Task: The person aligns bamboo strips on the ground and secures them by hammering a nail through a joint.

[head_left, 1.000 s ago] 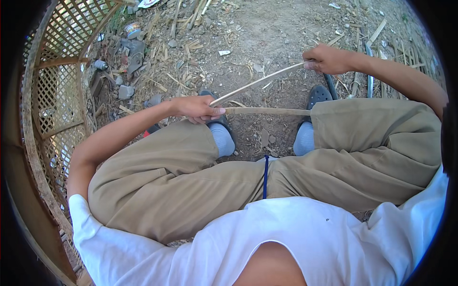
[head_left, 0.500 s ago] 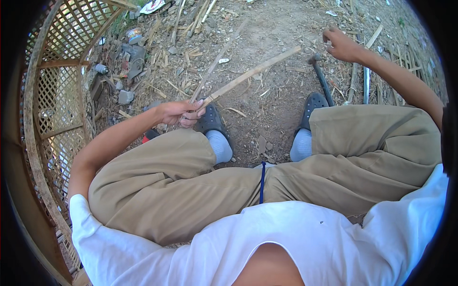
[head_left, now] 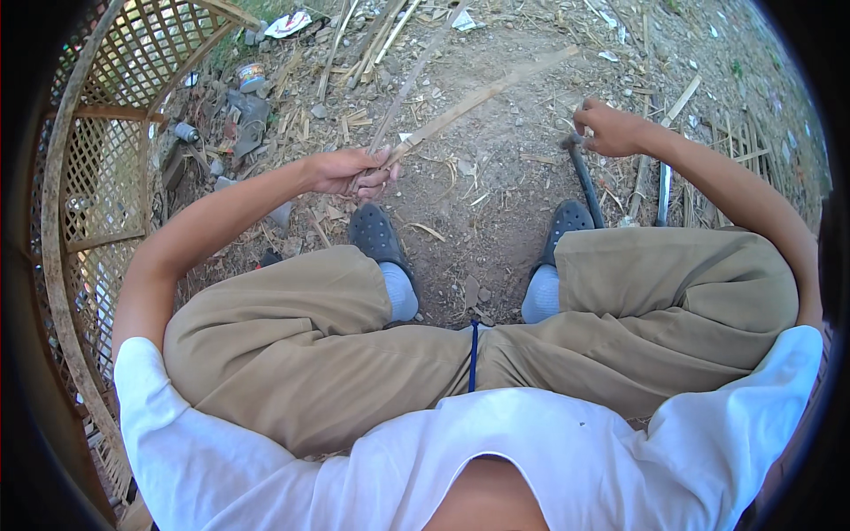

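My left hand (head_left: 352,172) is closed around the near ends of two wooden slats, above and just beyond the left shoe (head_left: 376,232). The wider slat (head_left: 482,97) slants away to the far right. A thinner greyish slat (head_left: 414,81) points almost straight ahead. On the right, my right hand (head_left: 613,129) has its fingers curled in, close beside the head of a hammer (head_left: 583,177). Whatever those fingers may hold is too small to make out. The hammer stands head up and leans, its dark handle running down beside the right shoe (head_left: 568,223).
A curved wooden lattice frame (head_left: 102,177) rises along the left side. Wood strips (head_left: 381,35) and chips litter the far ground. More strips (head_left: 677,102) lie at the right. A small tub (head_left: 251,76), a can (head_left: 187,132) and stones are scattered at the left.
My left hand has moved forward, carrying both slats farther out. The right hand has come slightly closer to the hammer head, its fingers still curled. The whole view has shifted a little.
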`<move>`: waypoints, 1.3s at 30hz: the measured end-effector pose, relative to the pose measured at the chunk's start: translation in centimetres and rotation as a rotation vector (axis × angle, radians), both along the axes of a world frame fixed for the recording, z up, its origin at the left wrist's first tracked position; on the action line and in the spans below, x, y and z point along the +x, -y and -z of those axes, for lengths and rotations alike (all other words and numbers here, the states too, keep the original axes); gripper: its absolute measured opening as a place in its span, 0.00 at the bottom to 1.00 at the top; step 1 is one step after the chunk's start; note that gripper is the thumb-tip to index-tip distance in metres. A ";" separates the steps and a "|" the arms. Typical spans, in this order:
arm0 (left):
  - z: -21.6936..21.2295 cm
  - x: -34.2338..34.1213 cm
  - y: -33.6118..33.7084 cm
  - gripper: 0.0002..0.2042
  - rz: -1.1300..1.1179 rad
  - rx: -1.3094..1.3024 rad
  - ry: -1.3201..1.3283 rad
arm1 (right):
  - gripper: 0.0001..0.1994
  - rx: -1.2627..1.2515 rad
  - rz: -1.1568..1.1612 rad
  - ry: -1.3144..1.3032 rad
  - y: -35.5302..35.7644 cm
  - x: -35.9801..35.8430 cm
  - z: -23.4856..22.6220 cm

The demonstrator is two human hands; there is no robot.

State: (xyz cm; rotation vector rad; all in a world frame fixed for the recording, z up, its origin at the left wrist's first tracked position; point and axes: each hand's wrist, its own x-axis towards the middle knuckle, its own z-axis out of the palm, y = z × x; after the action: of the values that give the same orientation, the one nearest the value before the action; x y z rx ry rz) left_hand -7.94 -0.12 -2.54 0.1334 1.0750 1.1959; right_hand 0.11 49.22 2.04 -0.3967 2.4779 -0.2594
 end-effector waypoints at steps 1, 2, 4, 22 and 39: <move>0.2 -0.8 0.0 0.23 0.000 0.005 -0.006 | 0.13 -0.004 -0.029 0.012 0.1 -0.1 0.2; 0.3 -1.5 0.1 0.24 0.037 -0.012 -0.047 | 0.13 -0.040 -0.042 0.004 0.1 0.0 0.3; 0.3 -1.9 -0.4 0.25 0.077 -0.018 -0.098 | 0.12 -0.051 -0.010 -0.007 0.7 0.3 0.1; -1.8 2.6 -2.5 0.39 0.121 -0.186 -0.270 | 0.21 0.112 -0.328 -0.166 3.8 0.7 -1.7; -1.3 0.1 -3.8 0.23 -0.218 -0.098 -0.193 | 0.11 -0.177 -0.465 -0.454 5.8 -1.4 -3.7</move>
State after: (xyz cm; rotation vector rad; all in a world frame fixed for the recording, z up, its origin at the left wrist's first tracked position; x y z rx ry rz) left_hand -7.79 3.73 -1.20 0.0570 1.3416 1.3425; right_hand -1.33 43.41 5.70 -1.1989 2.7031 -0.2106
